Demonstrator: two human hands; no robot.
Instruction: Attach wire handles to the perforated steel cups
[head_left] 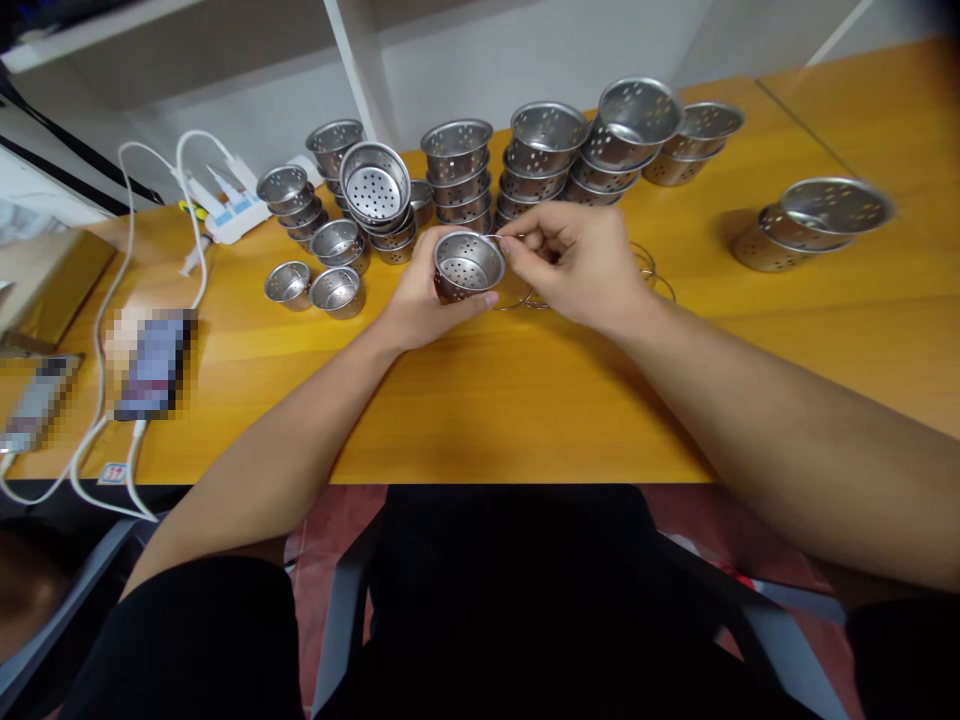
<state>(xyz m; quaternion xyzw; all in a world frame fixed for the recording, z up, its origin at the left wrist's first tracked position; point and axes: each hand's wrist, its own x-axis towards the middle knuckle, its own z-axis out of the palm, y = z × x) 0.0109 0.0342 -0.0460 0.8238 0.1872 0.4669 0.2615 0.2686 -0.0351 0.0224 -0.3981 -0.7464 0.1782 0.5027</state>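
Observation:
My left hand [416, 305] is wrapped round a small perforated metal cup [470, 268], held tilted with its open top toward me. The thumb lies along the cup's near side. At the cup's right rim, my right hand [581, 262] pinches a thin metal wire [491, 237] between thumb and forefinger; most of the wire is hidden by the fingers. Beneath and behind this hand lie several thin wire rings [661, 283], partly covered. Two small perforated cups [337, 290] stand on the table to the left of my left hand.
Stacks of perforated cups [457, 165] line the back of the wooden table [525, 420], with another stack [806, 235] at the right. On the left are a power strip [238, 212], white cables, a phone [156, 365] and a second device [41, 400]. A person's part shows at lower left.

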